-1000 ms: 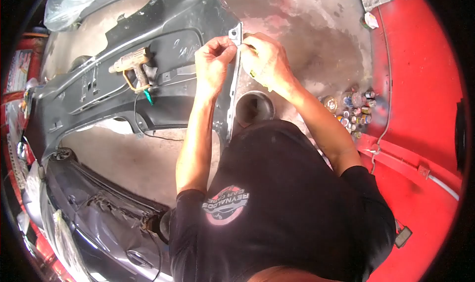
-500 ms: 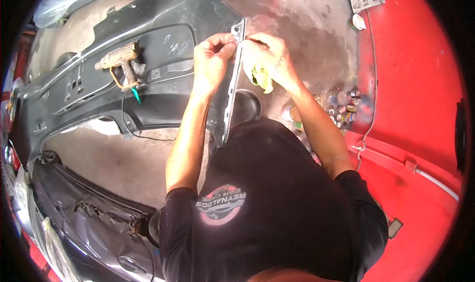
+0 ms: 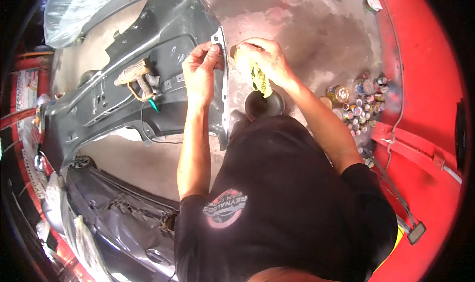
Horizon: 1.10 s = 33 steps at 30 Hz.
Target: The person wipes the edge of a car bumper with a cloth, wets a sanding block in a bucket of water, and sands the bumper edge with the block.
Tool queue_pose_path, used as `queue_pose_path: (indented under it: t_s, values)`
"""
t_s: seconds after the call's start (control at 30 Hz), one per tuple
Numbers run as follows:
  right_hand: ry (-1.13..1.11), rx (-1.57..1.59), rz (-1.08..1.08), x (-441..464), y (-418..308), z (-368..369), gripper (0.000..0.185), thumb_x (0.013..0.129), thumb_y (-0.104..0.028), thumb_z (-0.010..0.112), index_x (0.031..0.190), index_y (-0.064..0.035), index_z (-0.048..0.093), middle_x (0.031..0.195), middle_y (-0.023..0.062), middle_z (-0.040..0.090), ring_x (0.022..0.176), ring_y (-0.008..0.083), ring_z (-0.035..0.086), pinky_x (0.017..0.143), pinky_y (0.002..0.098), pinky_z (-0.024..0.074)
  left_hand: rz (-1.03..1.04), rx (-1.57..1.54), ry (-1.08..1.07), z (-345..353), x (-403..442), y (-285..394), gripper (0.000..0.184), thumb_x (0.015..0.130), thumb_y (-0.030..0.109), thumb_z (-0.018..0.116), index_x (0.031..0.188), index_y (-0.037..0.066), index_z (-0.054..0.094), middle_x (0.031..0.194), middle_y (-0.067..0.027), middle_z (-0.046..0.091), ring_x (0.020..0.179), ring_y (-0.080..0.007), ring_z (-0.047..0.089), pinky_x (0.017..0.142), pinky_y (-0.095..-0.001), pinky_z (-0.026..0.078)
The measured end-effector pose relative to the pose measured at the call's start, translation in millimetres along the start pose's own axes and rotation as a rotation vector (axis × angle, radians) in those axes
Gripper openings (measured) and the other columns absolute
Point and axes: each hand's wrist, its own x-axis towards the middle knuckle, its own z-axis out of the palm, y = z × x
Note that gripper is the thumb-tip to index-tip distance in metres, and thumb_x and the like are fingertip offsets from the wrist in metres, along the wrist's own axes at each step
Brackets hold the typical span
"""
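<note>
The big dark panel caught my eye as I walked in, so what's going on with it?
Someone is bent over the dark panel, their left hand at its pale edge, fingertips drawn together; whether they grip anything is unclear. The right hand holds a crumpled yellow-green cloth just beyond that edge. A gun-shaped power tool lies on the panel, in neither hand.
</note>
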Motion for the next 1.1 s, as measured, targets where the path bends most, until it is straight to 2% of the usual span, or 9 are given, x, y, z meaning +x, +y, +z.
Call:
queue_pose_path:
  t_s: [0.43,0.57,0.63,0.67,0.77,0.83,0.97,1.03,1.1]
  values:
    - [0.072,0.110,0.081,6.0,10.0,-37.1,0.029,0.107,-0.023,0.059,0.105,0.0031,0.072,0.089,0.0060,0.074,0.079,0.0094,0.068,0.070,0.0266,0.0552,-0.050,0.029,0.130,-6.6,-17.7,8.4,0.025,0.103,0.011,0.064,0.123,-0.003,0.067,0.103,-0.0128,0.073,0.081,-0.0174,0.069,0.072,-0.0298,0.057]
    - [0.118,0.315,0.001,11.1,22.5,-42.5,0.031,0.108,-0.026,0.060,0.104,0.0021,0.073,0.086,0.0043,0.073,0.075,0.0090,0.068,0.068,0.0265,0.0549,-0.055,0.241,0.111,4.7,-31.6,5.2,0.051,0.096,0.015,0.075,0.139,-0.006,0.058,0.123,-0.0198,0.069,0.110,-0.0242,0.068,0.095,-0.0370,0.056]
    - [0.131,0.462,0.160,8.2,13.8,-45.8,0.034,0.108,-0.028,0.059,0.106,0.0027,0.072,0.085,0.0033,0.073,0.075,0.0093,0.068,0.067,0.0261,0.0547,0.040,0.429,0.015,17.2,-37.2,2.5,0.075,0.090,0.018,0.083,0.150,-0.008,0.046,0.141,-0.0252,0.059,0.130,-0.0319,0.059,0.108,-0.0431,0.049]
    - [0.135,0.551,0.122,11.3,30.2,-44.1,0.031,0.107,-0.025,0.059,0.110,0.0038,0.071,0.089,0.0040,0.073,0.077,0.0098,0.068,0.069,0.0256,0.0548,-0.069,0.485,0.050,23.1,-40.8,2.5,0.089,0.086,0.017,0.086,0.155,-0.008,0.037,0.151,-0.0281,0.050,0.141,-0.0353,0.048,0.115,-0.0438,0.043]
    - [0.207,0.752,0.051,13.6,42.6,-31.0,0.030,0.105,-0.021,0.061,0.122,0.0017,0.070,0.108,0.0096,0.073,0.095,0.0143,0.070,0.082,0.0278,0.0573,-0.075,0.563,0.017,36.9,-41.9,-1.7,0.089,0.085,0.013,0.085,0.156,-0.009,0.035,0.151,-0.0291,0.049,0.140,-0.0348,0.049,0.115,-0.0408,0.042]
    - [0.136,0.873,0.256,7.5,14.7,-25.9,0.041,0.102,-0.014,0.063,0.139,0.0034,0.060,0.121,0.0111,0.070,0.108,0.0168,0.068,0.095,0.0284,0.0549,-0.043,0.679,0.021,38.4,-39.2,-4.7,0.078,0.086,0.008,0.078,0.153,-0.006,0.042,0.141,-0.0249,0.060,0.128,-0.0285,0.059,0.108,-0.0365,0.046]
    - [0.123,0.467,-0.176,5.0,30.3,41.9,0.054,0.099,0.006,0.056,0.152,-0.0042,0.050,0.151,0.0103,0.046,0.139,0.0208,0.048,0.114,0.0306,0.0421,-0.117,0.796,0.010,39.9,-32.4,-5.3,0.050,0.087,0.005,0.069,0.136,0.000,0.059,0.116,-0.0096,0.070,0.104,-0.0163,0.065,0.094,-0.0308,0.051]
    - [0.161,0.382,-0.287,27.3,39.5,50.8,0.053,0.099,0.010,0.052,0.150,-0.0050,0.052,0.151,0.0105,0.044,0.138,0.0216,0.049,0.115,0.0309,0.0415,-0.051,0.830,-0.043,39.1,-32.6,3.1,0.051,0.082,0.007,0.060,0.132,-0.001,0.059,0.096,-0.0094,0.070,0.084,-0.0165,0.063,0.078,-0.0312,0.052]
    - [0.222,0.272,-0.375,59.1,46.4,60.4,0.054,0.098,0.012,0.050,0.149,-0.0050,0.053,0.152,0.0109,0.043,0.137,0.0225,0.049,0.116,0.0316,0.0410,0.024,0.723,-0.069,15.6,-28.9,-6.4,0.052,0.081,0.009,0.060,0.132,-0.003,0.058,0.096,-0.0086,0.069,0.085,-0.0157,0.062,0.078,-0.0308,0.052]
